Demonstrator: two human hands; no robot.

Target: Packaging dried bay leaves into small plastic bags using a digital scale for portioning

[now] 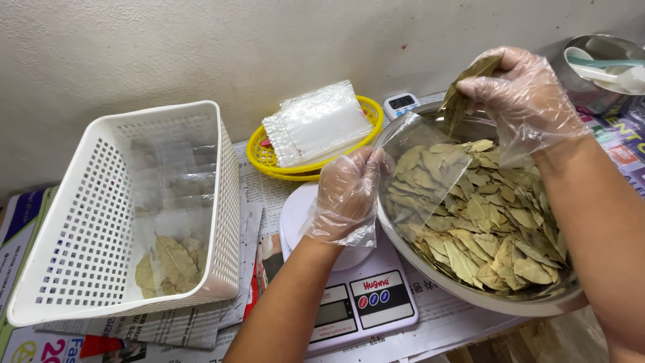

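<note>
Bag (430,158): small clear plastic pouch, held open over the near-left part of the bowl; leaves show through it, and whether any lie inside it I cannot tell.
Left hand (346,195): in a thin clear glove, fingers closed on the bag's left edge, pinching it; hand sits above the scale, just beside the bowl's rim.
Right hand (521,94): gloved too, raised over the far side of the bowl, fingers clamped on a few dried leaves.
Held leaves (463,91): olive-brown, pointing down toward the bag's mouth, close above it; touching or apart, cannot tell.
Bowl (470,296): wide metal bowl, right of centre, filled with loose dried leaves.
Loose leaves (497,228): pale green to tan, flat, heaped in the bowl.
Scale (359,302): white kitchen scale with a round platform, partly under the left hand, touching or just beside the bowl.
Basket (74,222): white perforated plastic bin at left, holding several clear bags, at least one with leaves in it.
Yellow tray (269,158): shallow yellow basket near the wall, a stack of empty clear bags (316,124) lying on it.
Timer (403,103): small white digital device behind the bowl.
Metal cup (598,87): top right, with pale spoons inside.
Newspaper (188,323): sheets spread under everything.
</note>
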